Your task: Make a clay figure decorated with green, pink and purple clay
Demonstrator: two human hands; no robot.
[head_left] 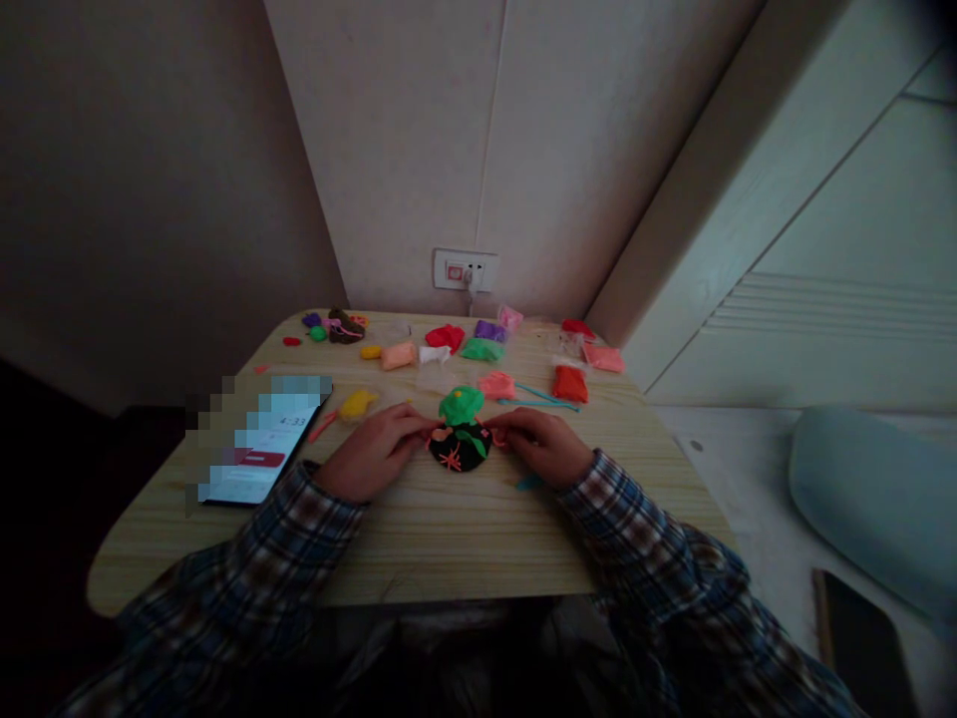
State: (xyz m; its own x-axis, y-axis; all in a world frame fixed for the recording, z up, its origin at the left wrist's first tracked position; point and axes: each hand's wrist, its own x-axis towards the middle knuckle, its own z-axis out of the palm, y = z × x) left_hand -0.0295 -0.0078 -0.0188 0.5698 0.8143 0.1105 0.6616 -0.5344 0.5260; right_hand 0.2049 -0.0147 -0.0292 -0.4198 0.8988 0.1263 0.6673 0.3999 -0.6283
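Observation:
On the wooden table in front of me lies a black, rounded modelling clay piece [470, 456], decorated with a green leaf shape and thin orange strands. A green lump of clay [461, 404] with a yellow dot sits at its far edge. My left hand [380, 449] has thumb and fingers pressed together at the left rim of the black piece. At the opposite rim, my right hand [544, 445] pinches beside a small orange-pink curl of clay [499, 439]. The fingertips are small and dim. A teal bit of clay [527, 482] lies under my right wrist.
A lit phone [273, 444] lies left, near yellow clay [358, 403]. Red-orange [571, 384], green [482, 349] and other clay packs line the back. Blue thin sticks [549, 399] lie right of centre. A wall socket [465, 270] is behind the table [464, 558].

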